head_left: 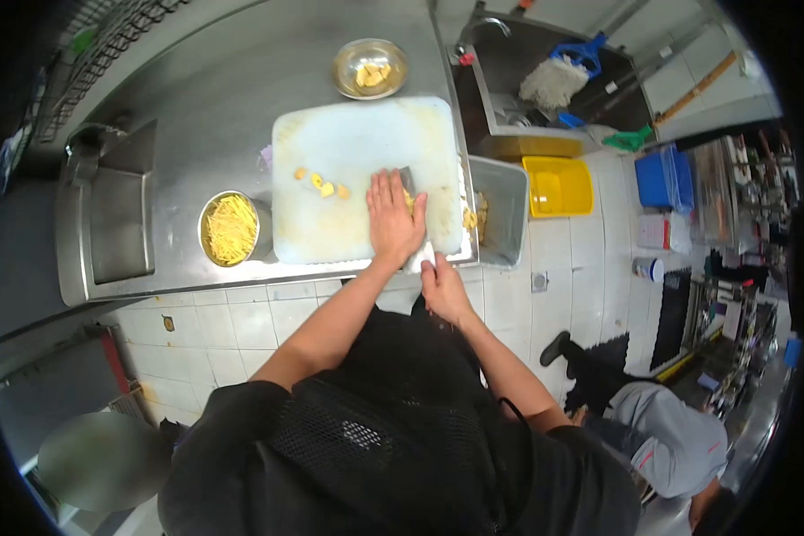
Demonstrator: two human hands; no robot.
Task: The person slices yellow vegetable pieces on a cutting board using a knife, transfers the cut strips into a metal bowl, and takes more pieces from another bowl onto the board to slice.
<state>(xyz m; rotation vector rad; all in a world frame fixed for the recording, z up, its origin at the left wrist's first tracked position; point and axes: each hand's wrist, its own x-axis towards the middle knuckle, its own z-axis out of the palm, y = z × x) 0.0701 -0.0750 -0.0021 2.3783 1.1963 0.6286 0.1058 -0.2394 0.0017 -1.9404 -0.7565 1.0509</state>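
A: Where do your hands stand on this work?

B: Your right hand point(441, 290) is closed around the white handle point(422, 259) of the broad grey metal knife point(406, 176), near the front edge of the board. Your left hand point(393, 217) is open, fingers straight and together, thumb apart, lying over the blade. The knife is toward the right side of the large white rectangular plastic cutting board point(330, 234), with a bit of yellow chopped food point(409, 202) showing between your thumb and fingers.

A: What could hurt you there?

B: A slip, I judge. If your palm is wet, it could slide off the metal onto the edge, which I cannot see under your hand. Your straight fingers would have little protection.

A: And the food?

B: Your 4 small pale-yellow pieces point(328, 189) lie loose left of your hand; a careless sweep could scatter them. Yellow scraps point(470, 218) already sit by the counter's right edge, above the grey plastic bin point(509, 239), so a hard push right could drop good food in.

A: Anything else near you?

B: Your round metal container point(261, 239) of yellow sticks point(230, 230) stands just beside the board's left edge; a swinging elbow could tip it.
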